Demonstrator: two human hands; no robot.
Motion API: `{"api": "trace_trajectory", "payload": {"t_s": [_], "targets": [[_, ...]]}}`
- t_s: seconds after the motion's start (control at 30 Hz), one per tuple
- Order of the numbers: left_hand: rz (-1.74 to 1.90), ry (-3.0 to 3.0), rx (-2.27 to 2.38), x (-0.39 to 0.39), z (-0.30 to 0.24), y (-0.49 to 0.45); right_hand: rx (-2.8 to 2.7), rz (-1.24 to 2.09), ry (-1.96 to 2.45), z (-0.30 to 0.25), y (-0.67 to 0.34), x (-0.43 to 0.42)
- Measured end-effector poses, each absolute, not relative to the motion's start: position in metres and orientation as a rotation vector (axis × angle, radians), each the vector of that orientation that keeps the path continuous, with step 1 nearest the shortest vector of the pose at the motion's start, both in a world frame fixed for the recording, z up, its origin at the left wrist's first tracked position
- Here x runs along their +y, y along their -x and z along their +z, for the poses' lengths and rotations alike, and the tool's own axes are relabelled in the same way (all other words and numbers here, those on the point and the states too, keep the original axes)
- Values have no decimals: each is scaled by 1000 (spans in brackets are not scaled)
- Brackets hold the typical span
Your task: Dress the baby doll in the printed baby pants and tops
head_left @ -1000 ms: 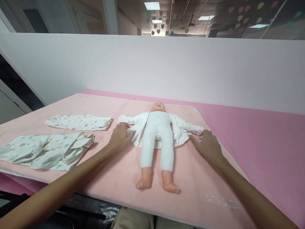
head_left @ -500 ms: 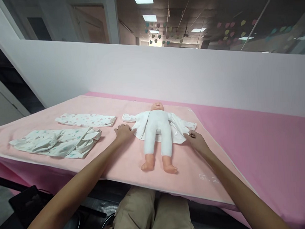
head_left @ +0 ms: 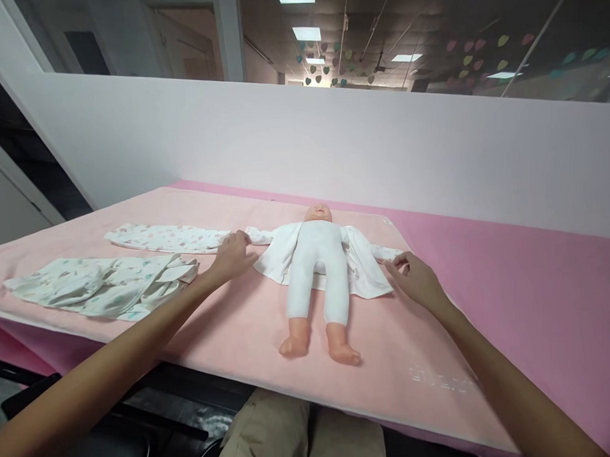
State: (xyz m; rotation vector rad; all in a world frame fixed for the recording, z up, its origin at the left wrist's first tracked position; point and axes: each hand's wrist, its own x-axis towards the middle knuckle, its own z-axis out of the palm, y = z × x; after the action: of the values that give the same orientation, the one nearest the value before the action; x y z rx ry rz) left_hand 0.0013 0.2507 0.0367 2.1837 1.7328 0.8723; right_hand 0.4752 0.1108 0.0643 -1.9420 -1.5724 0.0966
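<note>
While doll [head_left: 318,245] lies face-up on open jacket [head_left: 371,276], mid pink mat [head_left: 249,344], L hand [head_left: 233,256] is by one sleeve [head_left: 260,236], R hand [head_left: 415,276] by other; can't tell if fingers [head_left: 241,237] grip. Uneven tug might twist doll or bunch jacket.

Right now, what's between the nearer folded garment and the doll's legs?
In the head view, the person's left hand and left forearm lie across that stretch, with pink mat showing beyond the forearm.

Above a white partition [head_left: 302,135], colourful heart shapes [head_left: 502,41] and bright ceiling lights [head_left: 307,34]; upper left, a door [head_left: 191,49].
</note>
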Motion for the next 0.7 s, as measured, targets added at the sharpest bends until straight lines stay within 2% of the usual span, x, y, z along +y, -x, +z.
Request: {"api": "trace_trajectory", "payload": {"t_s": [0.13,0.33,0.7], "targets": [[882,-2260,1660,299,56,-44,-1645,52,1793,75,-467,187],[552,-2119,1478,359,74,-109,-1682,325,1904,79,-447,271],[459,-2063,1273,386,64,-127,-1472,552,1731,43,-443,307]]}}
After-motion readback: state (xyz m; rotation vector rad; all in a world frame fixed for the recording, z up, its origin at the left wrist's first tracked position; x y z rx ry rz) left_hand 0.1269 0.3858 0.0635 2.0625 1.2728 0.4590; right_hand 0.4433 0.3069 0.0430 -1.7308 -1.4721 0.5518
